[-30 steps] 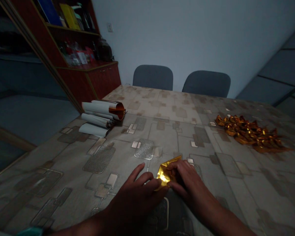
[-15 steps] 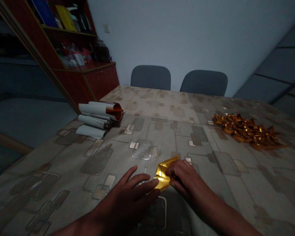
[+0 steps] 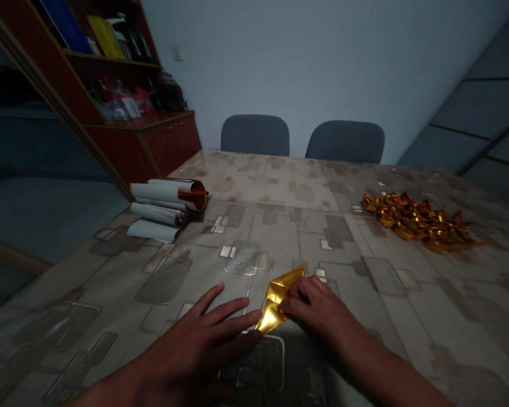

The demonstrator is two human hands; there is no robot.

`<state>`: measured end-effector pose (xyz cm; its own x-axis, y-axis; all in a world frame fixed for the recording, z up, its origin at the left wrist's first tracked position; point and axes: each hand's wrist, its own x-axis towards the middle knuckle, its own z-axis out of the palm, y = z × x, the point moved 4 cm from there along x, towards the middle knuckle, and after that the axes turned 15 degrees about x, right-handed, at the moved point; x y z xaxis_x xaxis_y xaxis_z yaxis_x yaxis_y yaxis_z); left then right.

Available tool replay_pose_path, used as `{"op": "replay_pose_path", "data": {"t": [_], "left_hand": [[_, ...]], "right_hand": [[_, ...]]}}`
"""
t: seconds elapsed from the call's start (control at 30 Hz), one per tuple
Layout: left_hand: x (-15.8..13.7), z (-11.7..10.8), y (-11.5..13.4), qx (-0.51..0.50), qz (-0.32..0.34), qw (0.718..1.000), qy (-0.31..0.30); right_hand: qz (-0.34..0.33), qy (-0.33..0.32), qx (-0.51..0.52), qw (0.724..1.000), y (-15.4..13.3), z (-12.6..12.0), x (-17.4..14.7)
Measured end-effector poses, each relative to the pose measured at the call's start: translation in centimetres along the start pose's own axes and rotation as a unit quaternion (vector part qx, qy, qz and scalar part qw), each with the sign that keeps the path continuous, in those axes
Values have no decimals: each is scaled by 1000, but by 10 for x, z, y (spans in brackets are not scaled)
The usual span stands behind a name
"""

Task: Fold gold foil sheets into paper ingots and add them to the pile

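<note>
Okay, we have a folded gold foil piece (image 3: 275, 297) at the near middle of the table, slanting over the patterned tablecloth (image 3: 280, 232), with its lower corner at our left fingertips. Our right hand (image 3: 316, 305) is curled, thumb and fingers pinching the foil's right edge; our left hand (image 3: 203, 336) is spread and gripping nothing, two fingertips at that lower corner, and we can't tell how hard they press. Main risk, we'd say: the left side is barely held, so a push from the right could swing the piece round and set a crease off line. Too tight a pinch could crumple or tear the thin-looking sheet; a loose one might let a fold spring back. Dim light and shine make crease lines hard to read, so misalignment could slip by. The heap of folded foil shapes (image 3: 419, 223) and the curled grey-backed foil sheets (image 3: 163, 200) both sit well apart from our hands, so knocking either seems unlikely.
</note>
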<state>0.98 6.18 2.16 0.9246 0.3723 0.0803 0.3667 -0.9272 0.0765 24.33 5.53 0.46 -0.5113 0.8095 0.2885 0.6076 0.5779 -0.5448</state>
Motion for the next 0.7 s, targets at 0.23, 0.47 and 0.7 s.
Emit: {"op": "replay_pose_path", "data": {"t": [0.23, 0.47, 0.7], "left_hand": [[23, 1, 4, 34, -35, 998, 48], [67, 13, 12, 95, -25, 976, 195], [70, 15, 6, 101, -54, 970, 216]], "right_hand": [[-32, -33, 25, 999, -11, -14, 0], [0, -73, 60, 996, -11, -22, 1], [69, 8, 111, 991, 1, -18, 11]]}}
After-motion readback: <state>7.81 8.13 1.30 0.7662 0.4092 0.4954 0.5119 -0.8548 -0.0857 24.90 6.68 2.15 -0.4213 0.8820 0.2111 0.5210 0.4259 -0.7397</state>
